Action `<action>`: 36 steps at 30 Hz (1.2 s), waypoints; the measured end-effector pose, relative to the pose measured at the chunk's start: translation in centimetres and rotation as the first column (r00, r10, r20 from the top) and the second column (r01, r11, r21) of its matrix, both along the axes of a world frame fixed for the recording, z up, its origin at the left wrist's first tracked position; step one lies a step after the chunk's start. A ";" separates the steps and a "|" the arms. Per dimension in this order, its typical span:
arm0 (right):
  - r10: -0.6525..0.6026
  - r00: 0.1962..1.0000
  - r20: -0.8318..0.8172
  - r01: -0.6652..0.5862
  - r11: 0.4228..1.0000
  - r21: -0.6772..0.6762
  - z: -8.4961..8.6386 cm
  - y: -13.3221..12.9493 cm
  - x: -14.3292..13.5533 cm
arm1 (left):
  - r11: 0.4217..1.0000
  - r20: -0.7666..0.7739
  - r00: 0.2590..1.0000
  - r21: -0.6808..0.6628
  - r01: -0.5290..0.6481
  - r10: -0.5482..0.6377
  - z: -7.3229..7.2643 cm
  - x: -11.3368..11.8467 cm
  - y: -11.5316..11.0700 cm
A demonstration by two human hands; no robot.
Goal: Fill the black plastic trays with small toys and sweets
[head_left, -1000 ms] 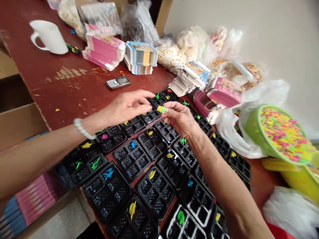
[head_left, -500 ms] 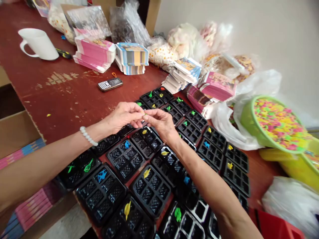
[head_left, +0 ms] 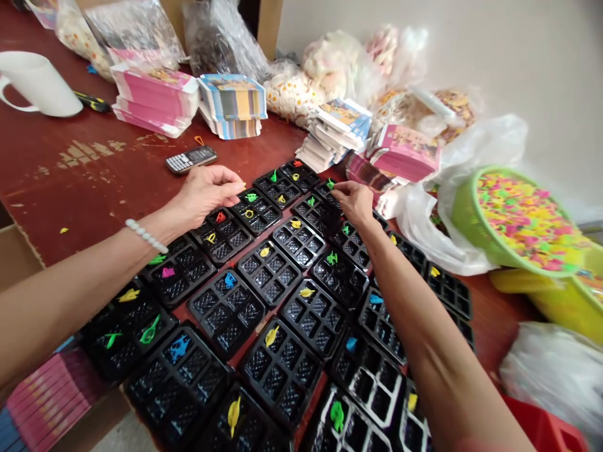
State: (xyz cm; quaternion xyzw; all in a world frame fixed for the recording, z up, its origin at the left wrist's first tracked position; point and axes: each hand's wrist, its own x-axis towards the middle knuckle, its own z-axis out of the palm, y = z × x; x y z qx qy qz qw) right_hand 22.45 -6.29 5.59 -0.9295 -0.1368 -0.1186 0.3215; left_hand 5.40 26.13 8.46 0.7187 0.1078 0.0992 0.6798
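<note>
Rows of black compartment trays [head_left: 268, 273] cover the table, many with one or two small coloured plastic pieces, such as a yellow piece [head_left: 272, 335] and a blue piece [head_left: 179, 348]. My left hand [head_left: 211, 191], with a white bead bracelet [head_left: 146, 235] on the wrist, hovers by the trays' back left edge. Its fingertips are pinched on a tiny yellow piece [head_left: 244, 186]. My right hand [head_left: 353, 199] reaches over the back trays, its thumb and fingertips together beside a green piece [head_left: 330, 184]; whether it grips that piece is unclear.
Behind the trays lie a phone [head_left: 191, 159], stacked printed cards [head_left: 232, 103] and plastic bags [head_left: 301, 94]. A white mug [head_left: 40, 85] is at the far left. On the right, a green basket [head_left: 464, 220] holds many coloured pieces, near a red container [head_left: 541, 424].
My hands, together before, have separated. The left has moved left and up, the right to the right and up toward the back trays. The camera view has shifted slightly.
</note>
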 end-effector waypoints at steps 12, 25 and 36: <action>0.198 0.979 0.037 -0.195 0.978 -0.080 0.4 1.2 -2.6 | 0.484 0.036 0.971 0.871 0.084 -0.234 -2.1 9.0 -4.0; 0.497 0.853 -0.159 -0.511 0.735 -0.447 -0.1 4.8 -7.4 | 0.194 -0.050 0.947 0.974 0.117 -0.317 -3.8 9.5 -5.4; 0.317 0.946 -0.072 -0.323 0.886 -0.333 1.4 7.6 -6.5 | 0.369 0.055 0.957 0.928 0.056 -0.284 -4.3 9.4 -4.0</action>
